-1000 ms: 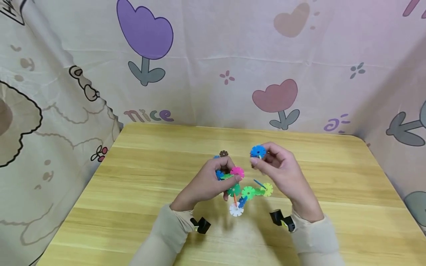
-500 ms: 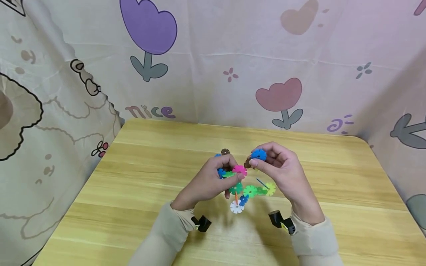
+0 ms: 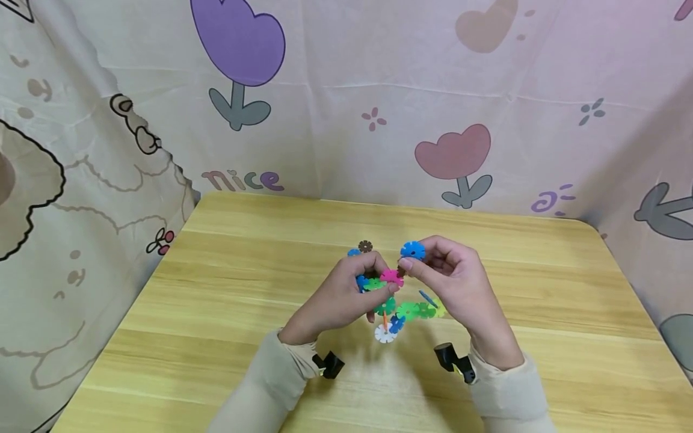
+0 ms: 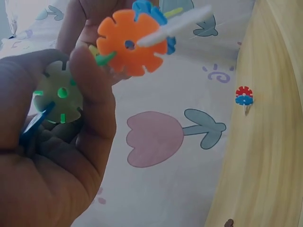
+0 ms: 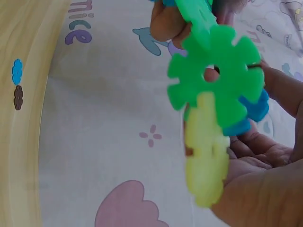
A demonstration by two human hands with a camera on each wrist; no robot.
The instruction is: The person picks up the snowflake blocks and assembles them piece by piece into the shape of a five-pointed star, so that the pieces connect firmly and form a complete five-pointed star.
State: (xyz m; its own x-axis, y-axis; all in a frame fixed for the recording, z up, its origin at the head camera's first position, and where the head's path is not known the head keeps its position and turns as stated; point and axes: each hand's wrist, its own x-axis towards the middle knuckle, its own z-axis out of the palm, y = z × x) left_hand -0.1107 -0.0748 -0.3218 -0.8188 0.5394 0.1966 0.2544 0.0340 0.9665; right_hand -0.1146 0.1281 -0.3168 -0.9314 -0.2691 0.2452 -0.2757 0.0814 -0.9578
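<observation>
My left hand [image 3: 338, 297] grips a chain of interlocking snowflake discs. A pink disc [image 3: 391, 277] stands at its fingertips, and a green disc [image 3: 385, 305] and a white disc [image 3: 385, 333] hang below. Further along the chain are light green discs [image 3: 408, 311]. In my right hand [image 3: 460, 285], thumb and fingers pinch a blue disc [image 3: 413, 249] with a brown disc beneath it, right at the pink disc's edge. Whether brown and pink are joined I cannot tell. The left wrist view shows an orange disc [image 4: 130, 42]; the right wrist view, a green disc [image 5: 222, 73] with a yellow one [image 5: 206, 156].
A brown disc [image 3: 365, 246] and a blue disc [image 3: 354, 252] lie together on the wooden table [image 3: 260, 240] behind my left hand. The left wrist view has a red disc [image 4: 244, 91] against a blue one on the tabletop. A printed cloth [image 3: 335, 72] hangs behind.
My right hand has moved left toward my left hand, bringing the brown disc under the blue one up to the pink disc. My left hand keeps its grip on the chain.
</observation>
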